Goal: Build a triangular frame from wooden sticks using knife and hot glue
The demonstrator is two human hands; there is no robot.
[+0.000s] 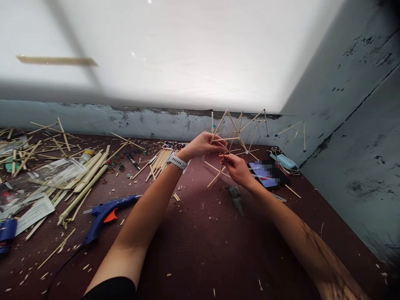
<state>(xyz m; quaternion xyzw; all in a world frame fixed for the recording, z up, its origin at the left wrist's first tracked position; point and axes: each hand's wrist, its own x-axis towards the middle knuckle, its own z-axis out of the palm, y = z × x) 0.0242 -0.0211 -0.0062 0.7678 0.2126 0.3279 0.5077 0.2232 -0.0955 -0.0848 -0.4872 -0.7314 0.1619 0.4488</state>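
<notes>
With fingertips close together, your left hand (208, 143) and right hand (236, 168) pinch the stick frame (233, 121), likely light, stiff but fragile; grip near sticks beside joints.

My stick frame (236, 129) looks like bare wood, pale and matt. My watch strap (177, 161) seems smooth and rubbery, my sleeve (111, 288) matt cloth. The tabletop (200, 258) looks finely textured with a dull sheen. I see smooth plastic on the glue gun (103, 210), glossy crinkled plastic in the clear bag (67, 168), a paper leaflet (36, 212) and rough, flaking wall paint (359, 100).
</notes>
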